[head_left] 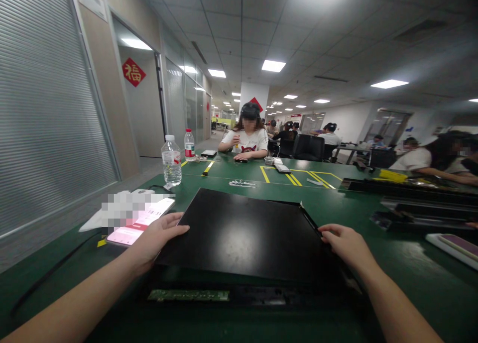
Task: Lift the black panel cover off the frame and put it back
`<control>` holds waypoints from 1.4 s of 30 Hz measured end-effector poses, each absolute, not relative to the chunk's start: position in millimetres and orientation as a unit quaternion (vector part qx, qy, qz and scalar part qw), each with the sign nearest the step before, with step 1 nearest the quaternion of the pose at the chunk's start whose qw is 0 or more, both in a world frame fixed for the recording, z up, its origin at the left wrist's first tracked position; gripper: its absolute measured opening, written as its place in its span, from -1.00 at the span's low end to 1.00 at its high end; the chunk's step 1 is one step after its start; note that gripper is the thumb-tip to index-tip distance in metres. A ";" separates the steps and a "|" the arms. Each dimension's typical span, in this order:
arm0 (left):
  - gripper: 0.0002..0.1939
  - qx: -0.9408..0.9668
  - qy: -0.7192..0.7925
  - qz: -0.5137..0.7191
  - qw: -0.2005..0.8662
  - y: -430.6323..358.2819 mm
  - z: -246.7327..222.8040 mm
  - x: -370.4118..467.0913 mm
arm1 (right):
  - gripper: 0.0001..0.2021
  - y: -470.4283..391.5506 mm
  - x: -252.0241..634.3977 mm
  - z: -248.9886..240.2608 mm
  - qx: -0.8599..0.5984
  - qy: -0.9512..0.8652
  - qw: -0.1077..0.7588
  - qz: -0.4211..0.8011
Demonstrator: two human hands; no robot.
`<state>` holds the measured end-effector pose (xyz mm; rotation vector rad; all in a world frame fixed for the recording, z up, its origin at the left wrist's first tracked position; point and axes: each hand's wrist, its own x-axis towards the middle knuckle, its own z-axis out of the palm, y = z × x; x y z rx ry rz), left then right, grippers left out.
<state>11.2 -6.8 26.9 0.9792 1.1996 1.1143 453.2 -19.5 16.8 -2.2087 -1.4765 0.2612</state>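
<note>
A flat black panel (239,233), probably a display screen, lies in front of me with a dull glare spot on its surface. My left hand (162,238) grips the panel's left edge, thumb on top and fingers partly hidden behind the edge. At the right side, my right hand (341,241) pinches a thin black frame (309,217) that runs along the panel; the fingertips are partly hidden. A narrow green circuit board (188,295) shows below the panel's near edge, in dark shadow.
Left of the panel lies a lit phone (144,221) beside a white bag (95,218). Two bottles, one clear (171,164) and one red-capped (189,146), stand behind. A person (248,136) sits opposite. Black strips (403,188) and another phone (457,246) lie on the right.
</note>
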 end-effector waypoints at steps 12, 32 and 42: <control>-0.58 0.421 0.505 0.477 0.583 -6.5 26.4 10.4 | -0.68 -17.0 456.7 14.8 -0.804 -0.534 0.239 0.109; -0.61 0.416 0.509 0.483 0.579 -9.3 27.1 12.2 | -0.67 -18.2 455.2 18.8 -0.807 -0.528 0.231 0.128; -0.51 0.404 0.500 0.475 0.601 -8.9 29.1 12.8 | -0.68 -19.7 454.9 18.7 -0.804 -0.534 0.229 0.127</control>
